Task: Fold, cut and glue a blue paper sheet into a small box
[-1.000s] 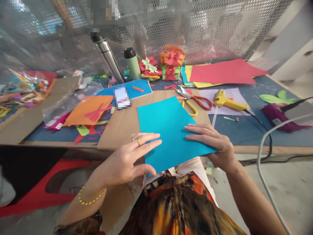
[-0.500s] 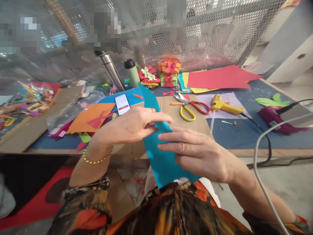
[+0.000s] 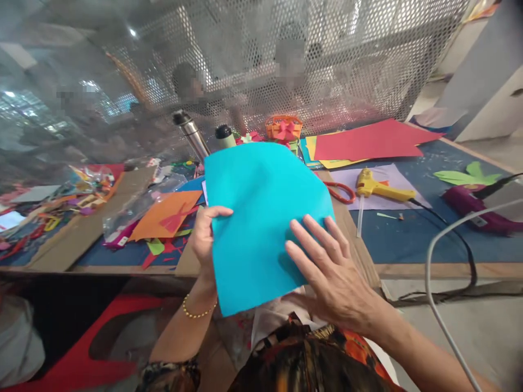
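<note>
By the table's front edge (image 3: 425,270), my left hand (image 3: 203,238) is pinching blue paper (image 3: 257,234), now flatter, my right hand (image 3: 335,277) splaying open over it.

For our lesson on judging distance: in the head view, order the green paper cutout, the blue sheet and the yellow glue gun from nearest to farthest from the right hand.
1. Blue sheet: reaches under the right hand.
2. Yellow glue gun: beyond the hand, to its right.
3. Green paper cutout: beyond the hand, much farther right.
</note>
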Motion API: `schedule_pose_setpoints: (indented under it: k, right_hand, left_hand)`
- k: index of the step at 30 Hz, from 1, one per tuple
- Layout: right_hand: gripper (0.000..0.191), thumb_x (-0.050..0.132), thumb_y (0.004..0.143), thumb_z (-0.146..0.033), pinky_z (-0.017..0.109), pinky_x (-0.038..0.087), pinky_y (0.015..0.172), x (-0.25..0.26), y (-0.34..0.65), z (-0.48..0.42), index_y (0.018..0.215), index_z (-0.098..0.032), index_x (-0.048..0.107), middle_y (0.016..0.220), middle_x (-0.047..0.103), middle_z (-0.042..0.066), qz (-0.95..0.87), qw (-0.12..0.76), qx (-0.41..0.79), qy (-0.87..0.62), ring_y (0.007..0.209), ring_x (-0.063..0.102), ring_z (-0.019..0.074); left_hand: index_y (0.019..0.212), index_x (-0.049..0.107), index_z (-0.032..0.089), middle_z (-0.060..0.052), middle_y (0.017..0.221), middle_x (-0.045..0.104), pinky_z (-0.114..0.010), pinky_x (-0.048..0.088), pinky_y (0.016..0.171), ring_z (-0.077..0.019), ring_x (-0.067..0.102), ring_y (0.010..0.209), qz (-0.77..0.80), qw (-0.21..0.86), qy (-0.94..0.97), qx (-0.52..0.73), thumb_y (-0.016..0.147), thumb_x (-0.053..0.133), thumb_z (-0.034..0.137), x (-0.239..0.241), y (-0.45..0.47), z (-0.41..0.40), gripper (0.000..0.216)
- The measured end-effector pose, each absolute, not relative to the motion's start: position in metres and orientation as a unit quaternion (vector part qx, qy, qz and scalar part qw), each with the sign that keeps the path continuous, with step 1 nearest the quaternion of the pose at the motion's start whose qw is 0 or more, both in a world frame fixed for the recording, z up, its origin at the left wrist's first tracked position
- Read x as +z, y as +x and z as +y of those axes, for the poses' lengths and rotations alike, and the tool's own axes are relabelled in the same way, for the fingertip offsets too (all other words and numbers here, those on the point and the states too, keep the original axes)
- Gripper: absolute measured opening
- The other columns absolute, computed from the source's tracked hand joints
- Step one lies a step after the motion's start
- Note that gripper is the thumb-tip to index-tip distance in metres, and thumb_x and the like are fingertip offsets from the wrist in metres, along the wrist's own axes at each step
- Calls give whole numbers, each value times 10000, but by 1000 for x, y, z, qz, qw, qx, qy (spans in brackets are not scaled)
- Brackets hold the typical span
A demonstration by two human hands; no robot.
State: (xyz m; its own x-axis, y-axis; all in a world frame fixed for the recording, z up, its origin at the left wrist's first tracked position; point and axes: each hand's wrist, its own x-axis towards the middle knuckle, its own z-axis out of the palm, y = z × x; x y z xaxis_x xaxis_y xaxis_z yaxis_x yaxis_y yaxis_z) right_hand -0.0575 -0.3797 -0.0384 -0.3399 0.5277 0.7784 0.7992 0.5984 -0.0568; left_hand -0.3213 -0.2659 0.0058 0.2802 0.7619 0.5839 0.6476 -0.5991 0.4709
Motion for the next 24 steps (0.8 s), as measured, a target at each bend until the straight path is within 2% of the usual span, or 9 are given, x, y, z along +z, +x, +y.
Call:
schedule_pose_setpoints:
  k: [2,3,6,9,11,14,17,20,24]
  right_hand:
    - [553,530,1053,-220,680,287,1303,-51,-55,-379,1603,-206,468,1608,562,151,-805,344,-186,-446,1571,431,329]
    - [511,520,1041,-166,658,354,1280,-56,-52,-379,1552,-175,531,1559,610,160,-818,320,-179,-443,1511,516,321]
    - [426,541,1009,-128,576,526,1170,-66,-42,-379,1419,-78,645,1440,695,198,-861,262,-132,-416,1366,653,325]
    - [453,539,985,-91,574,527,1168,-67,-35,-380,1424,-58,645,1475,668,207,-872,243,-105,-411,1404,623,331]
    - [444,524,1006,-104,571,520,1169,-64,-34,-382,1433,-88,644,1486,666,187,-872,236,-109,-416,1417,609,321]
    - [372,540,1050,-218,571,523,1128,-53,-37,-387,1381,-113,675,1459,680,194,-860,240,-126,-433,1398,601,347]
    - [272,581,1061,-330,461,561,937,-44,-46,-395,1205,-156,733,1256,757,165,-845,274,-104,-446,1146,683,291]
    - [235,573,1071,-278,347,459,694,-46,-52,-398,895,-202,710,861,724,58,-813,319,-103,-476,761,600,183]
    - [306,596,1052,-201,321,379,621,-58,-52,-393,747,-214,622,659,604,1,-762,370,-130,-516,623,512,151]
  left_hand:
    - [1078,707,226,-28,969,719,-296,559,759,-207,688,910,451,64,764,457,984,625,277,-19,-315,-270,135]
    - [1033,721,223,-25,946,701,-293,548,759,-198,679,886,444,50,760,472,993,600,252,-28,-314,-272,131]
    - [1080,805,245,-63,980,657,-325,527,785,-209,654,897,418,-35,821,388,1001,548,139,-39,-321,-280,289]
    - [1254,805,343,-110,1074,646,-419,515,908,-263,644,1028,396,-135,864,282,999,520,56,-32,-335,-291,478]
    - [1297,784,369,-135,1263,663,-476,493,1021,-302,626,1225,348,-127,895,250,1004,520,40,-27,-341,-298,513]
    - [1244,798,322,-114,1347,718,-477,476,1089,-275,643,1304,269,-38,934,233,1029,483,49,-25,-344,-300,469]
    - [1138,823,278,-81,1097,818,-433,528,1015,-220,744,1065,236,90,942,221,1066,447,133,-24,-344,-287,410]
    - [1038,835,254,-80,1002,824,-393,579,908,-221,747,960,260,226,916,204,1056,511,278,-15,-342,-264,325]
    - [750,727,214,-47,817,740,-316,549,719,-190,663,779,315,351,862,187,958,658,418,-3,-334,-238,299]
